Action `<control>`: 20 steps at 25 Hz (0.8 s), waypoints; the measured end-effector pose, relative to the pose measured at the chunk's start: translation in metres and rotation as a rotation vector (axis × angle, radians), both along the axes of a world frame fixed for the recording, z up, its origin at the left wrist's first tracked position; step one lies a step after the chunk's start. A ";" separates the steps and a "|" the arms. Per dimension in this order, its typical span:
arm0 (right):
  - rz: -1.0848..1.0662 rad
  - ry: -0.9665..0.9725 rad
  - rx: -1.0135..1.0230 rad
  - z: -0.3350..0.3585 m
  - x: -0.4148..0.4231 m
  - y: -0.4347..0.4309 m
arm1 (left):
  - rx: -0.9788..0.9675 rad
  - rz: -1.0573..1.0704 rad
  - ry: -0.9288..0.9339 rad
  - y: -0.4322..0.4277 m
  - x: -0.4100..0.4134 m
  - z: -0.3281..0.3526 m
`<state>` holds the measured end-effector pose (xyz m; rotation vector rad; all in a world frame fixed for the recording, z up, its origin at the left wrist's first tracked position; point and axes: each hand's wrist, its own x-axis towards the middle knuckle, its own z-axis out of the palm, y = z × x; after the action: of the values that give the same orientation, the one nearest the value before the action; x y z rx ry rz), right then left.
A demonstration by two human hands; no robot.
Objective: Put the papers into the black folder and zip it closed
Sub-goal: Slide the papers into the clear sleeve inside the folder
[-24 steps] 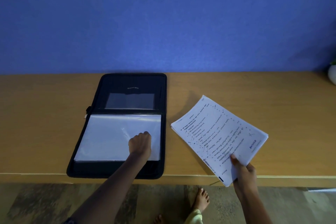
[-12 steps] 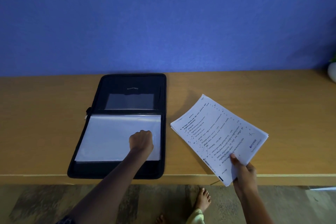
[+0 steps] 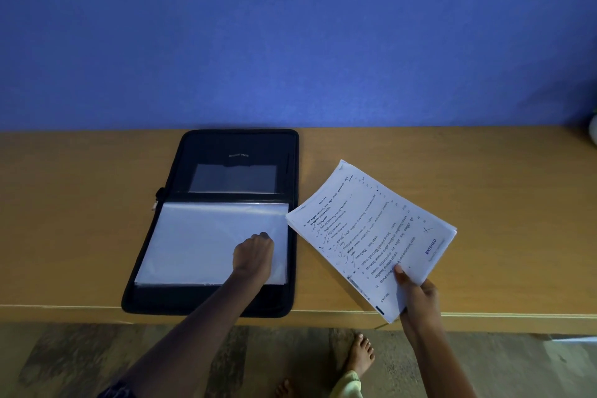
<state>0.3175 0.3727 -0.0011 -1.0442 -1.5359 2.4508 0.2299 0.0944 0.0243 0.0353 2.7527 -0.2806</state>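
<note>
- My left hand (image 3: 253, 252) is down on the clear plastic sleeves (image 3: 206, 241) in the near half of the black folder (image 3: 226, 152), fingers curled into a loose fist with the tips touching the top sleeve. My guess is I'm feeling for an edge to lift and open a pocket.
- My right hand (image 3: 416, 296) is closed in a pinch on the near corner of the papers (image 3: 371, 233), thumb on top, the rest underneath. That grip leaves the stack free to slide in far edge first.
- The papers sit just to the right of the folder, angled, with their left corner almost at the folder's right edge. I can't tell whether the far end rests on the worktop (image 3: 484, 171) or hangs just above it.
- The folder lies fully open and flat, its near edge right at the near lip of the worktop, so both halves are within reach.
- Inside, the far half shows a dark pocket with a pale clear window; whether anything is in it, I can't tell.
- The near half holds the stack of sleeves, which look empty from here.
- None of my papers are in yet, and the zip is wide open.
</note>
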 end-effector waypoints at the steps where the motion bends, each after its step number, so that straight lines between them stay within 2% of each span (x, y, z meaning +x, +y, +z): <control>1: 0.016 0.003 0.009 0.000 -0.002 -0.004 | 0.013 0.002 0.007 0.000 0.000 0.000; 4: 0.073 0.013 0.070 0.000 -0.012 -0.019 | 0.041 0.004 0.026 0.000 0.000 0.000; 13: 0.169 0.031 0.442 -0.001 -0.032 -0.025 | 0.059 0.007 0.034 -0.003 -0.004 0.003; 20: 0.141 0.039 0.381 0.001 -0.038 -0.026 | 0.038 -0.003 0.036 -0.004 -0.003 0.003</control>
<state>0.2791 0.3469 0.0003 -0.8389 -2.0167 2.1136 0.2264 0.0901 0.0270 0.0444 2.7934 -0.2321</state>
